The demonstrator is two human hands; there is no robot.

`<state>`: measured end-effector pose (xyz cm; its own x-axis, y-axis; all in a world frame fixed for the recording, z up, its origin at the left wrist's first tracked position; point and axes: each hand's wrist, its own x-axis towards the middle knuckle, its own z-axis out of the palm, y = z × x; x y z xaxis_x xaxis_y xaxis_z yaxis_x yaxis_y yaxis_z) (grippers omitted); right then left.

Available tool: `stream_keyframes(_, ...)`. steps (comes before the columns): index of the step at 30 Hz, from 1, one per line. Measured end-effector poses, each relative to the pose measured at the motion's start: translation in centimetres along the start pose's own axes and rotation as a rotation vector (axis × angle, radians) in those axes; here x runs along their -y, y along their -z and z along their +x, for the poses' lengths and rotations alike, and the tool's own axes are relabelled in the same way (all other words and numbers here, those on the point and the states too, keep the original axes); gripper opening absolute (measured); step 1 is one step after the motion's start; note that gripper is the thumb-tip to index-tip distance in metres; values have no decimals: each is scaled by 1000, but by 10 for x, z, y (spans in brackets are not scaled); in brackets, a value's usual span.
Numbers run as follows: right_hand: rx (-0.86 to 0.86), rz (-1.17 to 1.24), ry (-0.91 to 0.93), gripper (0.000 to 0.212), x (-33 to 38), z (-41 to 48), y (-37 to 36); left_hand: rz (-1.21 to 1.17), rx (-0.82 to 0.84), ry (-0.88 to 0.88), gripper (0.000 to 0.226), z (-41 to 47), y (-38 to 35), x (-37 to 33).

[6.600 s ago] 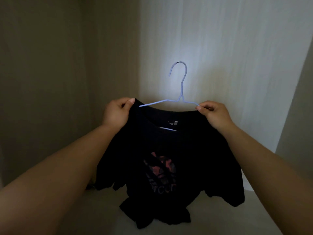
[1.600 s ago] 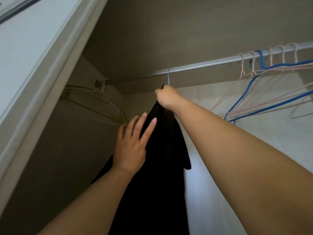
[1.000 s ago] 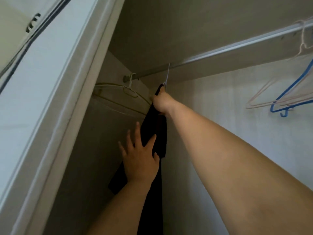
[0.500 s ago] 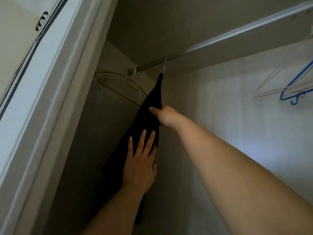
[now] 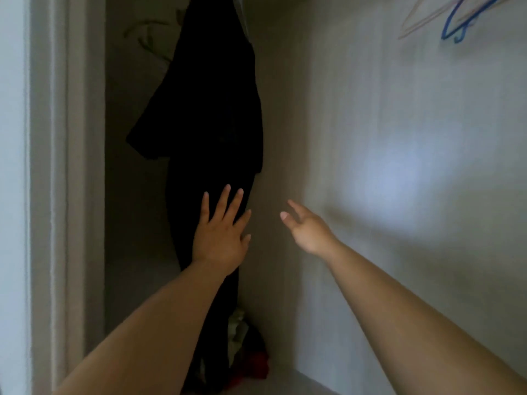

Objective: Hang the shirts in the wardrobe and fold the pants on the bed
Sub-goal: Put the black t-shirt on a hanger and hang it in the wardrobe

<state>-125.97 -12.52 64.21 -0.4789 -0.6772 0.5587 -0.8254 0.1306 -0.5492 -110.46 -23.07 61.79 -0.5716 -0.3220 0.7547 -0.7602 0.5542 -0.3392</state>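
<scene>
The left hand [image 5: 221, 233] lies flat, fingers spread, against the black shirt [image 5: 211, 109]. The right hand [image 5: 306, 228] hovers just beside it with loose fingers, holding nothing. The shirt hangs in the wardrobe's left corner — door frame [image 5: 57, 195] close by, crumpled clothes [image 5: 248, 354] below — with a blue hanger [image 5: 456, 27] far to the upper right.

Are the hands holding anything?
Nothing is held. The left hand lies flat against the hanging black shirt, low down; the right hand is open, touching nothing.
</scene>
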Motion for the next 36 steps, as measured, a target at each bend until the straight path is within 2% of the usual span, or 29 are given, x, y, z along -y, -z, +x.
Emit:
stream_keyframes(8, 69, -50, -131, 55, -72, -117, -40, 5, 114, -57, 58, -102, -24, -44)
stream_keyframes(12, 76, -126, -87, 53, -95, -165, -54, -38, 179, -80, 58, -154, -31, -62)
stream_keyframes(18, 117, -236, -144, 52, -118, -232, -82, -89, 272, -82, 57, -227, -29, -85)
stream_keyframes(25, 119, -354, -99, 54, -111, -296, -111, -172, 364, -73, 59, -293, -16, -95)
stream_keyframes(32, 76, -362, 59, 55, -72, -368, -147, -212, 410, -84, 72, -376, -4, -76)
stream_keyframes(36, 184, -390, 37, 57, -48, -406, -167, -272, 435, -89, 68, -418, 13, -47)
